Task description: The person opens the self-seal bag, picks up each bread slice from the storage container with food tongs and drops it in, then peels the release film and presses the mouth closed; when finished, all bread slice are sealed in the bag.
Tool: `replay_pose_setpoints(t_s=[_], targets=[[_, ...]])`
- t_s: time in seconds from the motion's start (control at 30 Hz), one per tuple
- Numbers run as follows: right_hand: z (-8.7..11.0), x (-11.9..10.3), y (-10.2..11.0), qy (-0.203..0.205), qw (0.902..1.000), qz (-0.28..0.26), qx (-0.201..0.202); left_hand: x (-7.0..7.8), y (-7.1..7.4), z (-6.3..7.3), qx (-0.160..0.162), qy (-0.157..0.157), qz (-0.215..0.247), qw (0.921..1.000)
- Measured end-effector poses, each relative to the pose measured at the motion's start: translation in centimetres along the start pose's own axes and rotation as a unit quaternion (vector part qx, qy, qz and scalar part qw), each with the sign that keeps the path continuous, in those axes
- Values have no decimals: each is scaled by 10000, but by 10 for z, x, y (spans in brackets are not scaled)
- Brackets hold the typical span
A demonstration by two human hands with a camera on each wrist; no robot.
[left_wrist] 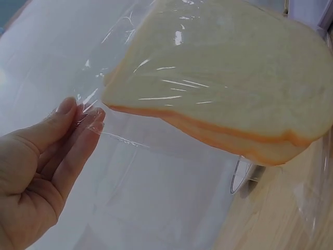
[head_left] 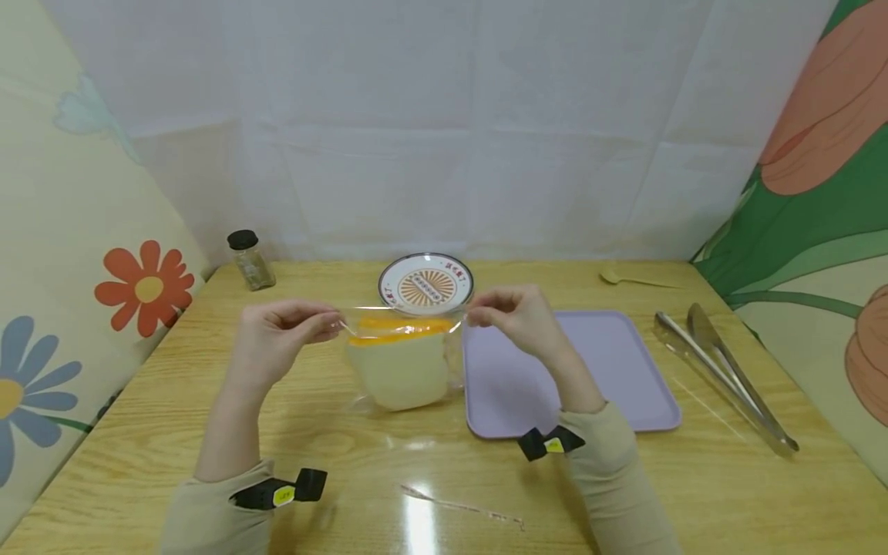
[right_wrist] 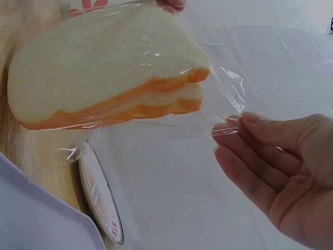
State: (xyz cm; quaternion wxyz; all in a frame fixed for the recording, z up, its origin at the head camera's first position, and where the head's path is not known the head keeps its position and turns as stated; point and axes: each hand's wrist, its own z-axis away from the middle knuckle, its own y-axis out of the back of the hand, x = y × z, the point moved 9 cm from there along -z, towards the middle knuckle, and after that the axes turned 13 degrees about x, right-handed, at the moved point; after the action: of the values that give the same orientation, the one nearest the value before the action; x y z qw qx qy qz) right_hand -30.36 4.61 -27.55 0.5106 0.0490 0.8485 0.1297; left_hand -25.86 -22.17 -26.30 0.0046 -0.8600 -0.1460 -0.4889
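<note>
A clear plastic bag (right_wrist: 229, 78) with slices of bread (head_left: 402, 374) inside hangs upright over the table, its mouth at the top. My left hand (head_left: 280, 339) pinches one top corner of the bag between thumb and fingers. At the opposite corner my right hand (head_left: 516, 320) pinches the film the same way. Through the film, the left wrist view shows the pale bread face (left_wrist: 223, 67) and its orange-brown crust. Two slices lie face to face in the right wrist view. The bag's bottom hangs close to the table; whether it touches cannot be told.
A lilac tray (head_left: 624, 370) lies right of the bag, a round patterned plate (head_left: 426, 284) behind it. Metal tongs (head_left: 728, 378) rest at the right, a spoon (head_left: 613, 277) at the back right. A black-capped jar (head_left: 251, 262) stands back left. A thin twisted strip (head_left: 461, 506) lies in front.
</note>
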Motion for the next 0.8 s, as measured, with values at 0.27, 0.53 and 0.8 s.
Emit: replay_pose_setpoints(t_s=[0.27,0.53,0.8], targets=[[-8,-21,-6,451,9831,1389,-1101,-2,-2,0,-161,1,304,9994],[-30,-85,-78,1525,9093,2952,-2504,-3,0,0,-232,-48,70,9997],[-30,-90,-141,1598,8796,3194,-3143,1,-2,1,-229,-287,-292,9989]])
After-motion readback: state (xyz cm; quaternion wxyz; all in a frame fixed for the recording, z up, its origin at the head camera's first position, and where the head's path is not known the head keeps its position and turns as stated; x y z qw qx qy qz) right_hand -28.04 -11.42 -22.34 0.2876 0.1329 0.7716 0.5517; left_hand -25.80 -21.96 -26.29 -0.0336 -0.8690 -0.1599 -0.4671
